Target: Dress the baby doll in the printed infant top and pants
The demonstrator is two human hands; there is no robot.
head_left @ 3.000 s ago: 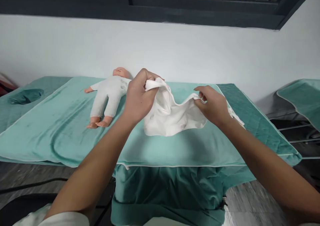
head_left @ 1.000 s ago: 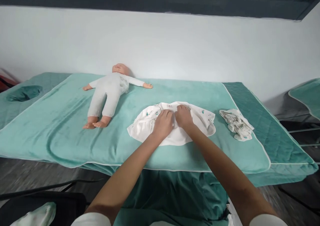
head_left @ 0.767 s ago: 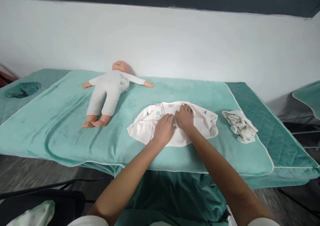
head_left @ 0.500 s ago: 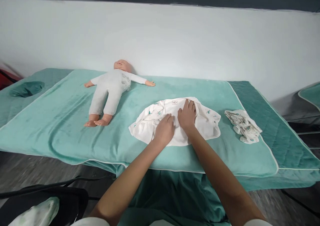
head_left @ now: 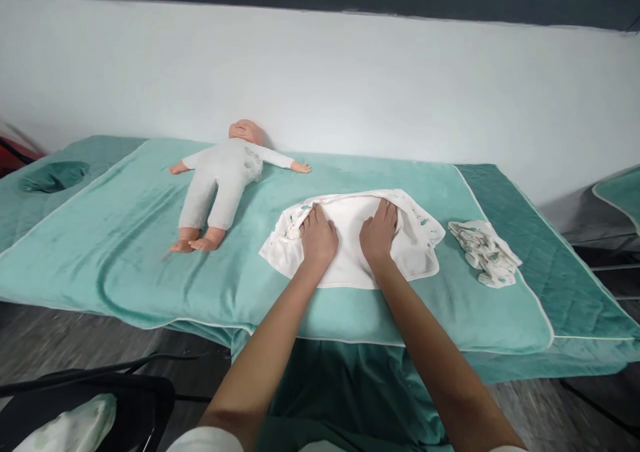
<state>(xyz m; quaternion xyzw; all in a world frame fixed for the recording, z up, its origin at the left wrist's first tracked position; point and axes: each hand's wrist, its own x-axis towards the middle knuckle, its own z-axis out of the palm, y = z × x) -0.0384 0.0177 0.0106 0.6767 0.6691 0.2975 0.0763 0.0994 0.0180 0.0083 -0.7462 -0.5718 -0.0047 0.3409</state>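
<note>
A white baby top (head_left: 350, 265) with small green prints lies spread on the green sheet, its plain inner side facing up. My left hand (head_left: 319, 237) rests on its left half with fingers stretched toward the top fold, the tips partly tucked at the cloth's edge. On the right half lies my right hand (head_left: 379, 233), fingers extended and partly under the folded-over upper edge. Both hands touch the cloth without gripping it. Left of the top, a baby doll (head_left: 220, 172) in a white suit lies on its back, arms spread.
A crumpled printed cloth (head_left: 486, 253) lies to the right on the green sheet (head_left: 125, 252) of the massage bed, which has a face hole (head_left: 54, 177) at left. Behind runs a white wall (head_left: 320, 85). Low at left stands a black chair (head_left: 135, 405) with cloth on it.
My left hand has moved up and slightly left, its fingers now stretched to the top fold. The right hand has shifted slightly right. The top's upper edge is folded over more, covering its label.
</note>
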